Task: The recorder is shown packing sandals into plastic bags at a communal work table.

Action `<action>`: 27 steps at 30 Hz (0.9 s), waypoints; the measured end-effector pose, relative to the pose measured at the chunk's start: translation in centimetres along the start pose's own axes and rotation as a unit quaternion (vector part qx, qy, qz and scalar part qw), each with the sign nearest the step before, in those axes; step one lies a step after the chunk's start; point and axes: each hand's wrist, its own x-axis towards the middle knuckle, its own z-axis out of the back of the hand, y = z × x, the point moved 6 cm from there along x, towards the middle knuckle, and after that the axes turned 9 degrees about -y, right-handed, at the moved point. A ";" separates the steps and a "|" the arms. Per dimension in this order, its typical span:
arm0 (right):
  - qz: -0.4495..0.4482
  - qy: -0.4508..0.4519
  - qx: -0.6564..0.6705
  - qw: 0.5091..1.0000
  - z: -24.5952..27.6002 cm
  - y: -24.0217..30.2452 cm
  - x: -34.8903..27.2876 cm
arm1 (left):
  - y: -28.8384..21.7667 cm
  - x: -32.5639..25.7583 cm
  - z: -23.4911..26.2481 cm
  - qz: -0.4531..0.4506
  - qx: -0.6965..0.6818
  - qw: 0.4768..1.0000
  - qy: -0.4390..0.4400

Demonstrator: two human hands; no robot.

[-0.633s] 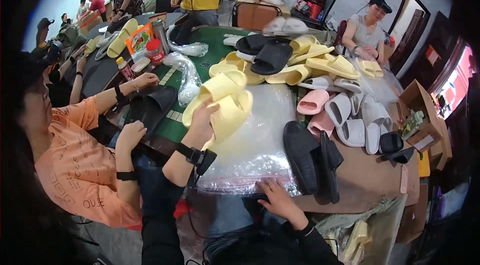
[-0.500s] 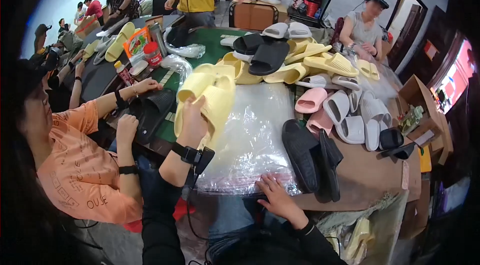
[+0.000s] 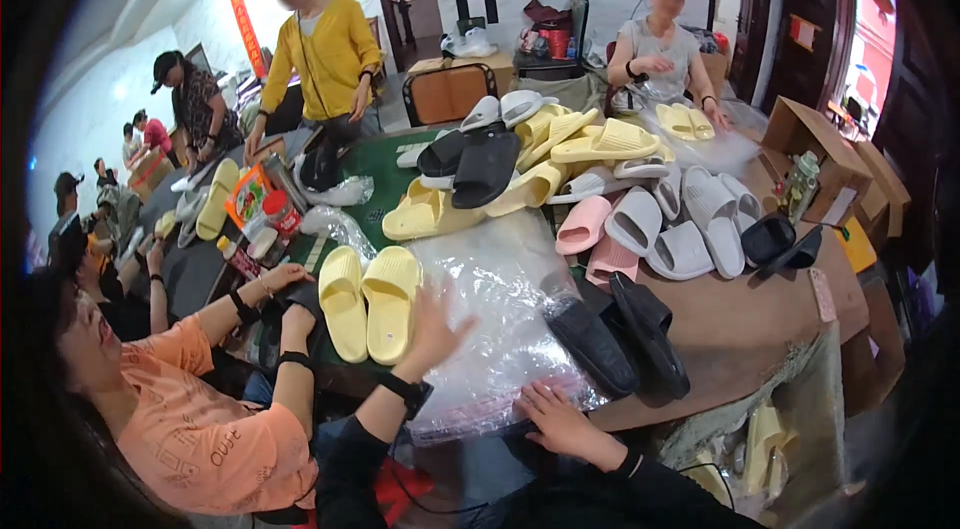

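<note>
A pair of pale yellow slides (image 3: 389, 307) lies side by side on the table, toes away from me. Just to their right hovers my left hand (image 3: 432, 331), fingers spread and a little blurred, with nothing in it. My right hand (image 3: 562, 421) rests flat, fingers stretched, on the near edge of a stack of clear plastic bags (image 3: 480, 314). Beside that stack, on the right, a black pair of slides (image 3: 645, 329) stands partly on the bags, one tipped on its side.
Beyond the bags is a heap of yellow slides (image 3: 610, 141), with black, grey and pink ones around it. A co-worker in orange (image 3: 200, 429) sits close on my left; others work across the table. Open cardboard boxes (image 3: 815, 144) stand at right, and a sack with yellow slides (image 3: 765, 449) is below.
My left hand has let go of the yellow slides, which now lie on the table at left. My right hand stays on the bags. The view has shifted, showing more of the room.
</note>
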 end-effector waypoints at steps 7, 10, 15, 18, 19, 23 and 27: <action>0.016 0.004 0.007 1.000 0.2 0.7 0.5 | -4.7 -6.0 -2.1 -0.094 0.141 0.950 0.261; 0.014 -0.004 0.006 1.000 -0.3 0.3 0.3 | -5.6 -6.4 -1.1 -0.108 0.140 0.951 0.254; 0.018 -0.032 -0.027 0.999 1.7 1.6 0.3 | -4.6 -8.5 0.5 -0.084 0.118 0.959 0.245; 0.003 -0.065 0.000 0.998 3.7 3.3 0.8 | -4.7 -10.0 2.3 -0.101 0.124 0.969 0.189; 0.000 -0.099 0.033 0.995 4.1 3.3 0.9 | -5.1 -10.1 2.4 -0.101 0.134 0.970 0.174; 0.039 -0.217 0.140 0.965 7.9 5.1 1.3 | -3.8 -11.5 1.6 -0.038 0.056 0.979 0.192; 0.020 -0.246 0.134 0.960 7.5 4.6 2.4 | -5.0 -12.8 2.5 -0.040 0.066 0.983 0.167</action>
